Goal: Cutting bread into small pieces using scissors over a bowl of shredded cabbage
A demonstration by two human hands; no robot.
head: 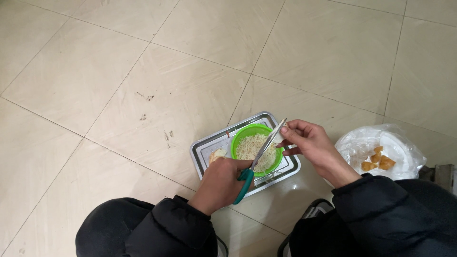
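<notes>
Snipping over the green bowl (pixel 255 147): our left hand (pixel 220 184) grips scissors (pixel 259 157) closed-fisted; our right hand (pixel 312 145), at three o'clock, pinches a pale strip (pixel 282 129). We judge short, steady cuts land shreds inside.

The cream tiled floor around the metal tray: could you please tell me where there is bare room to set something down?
The cream tiled floor lies bare left of and beyond the rectangular metal tray. A narrower bare strip separates the tray from the white plastic bag of orange pieces. It is crowded over the green plastic bowl, where the left hand works teal-handled scissors beside the right hand.
</notes>
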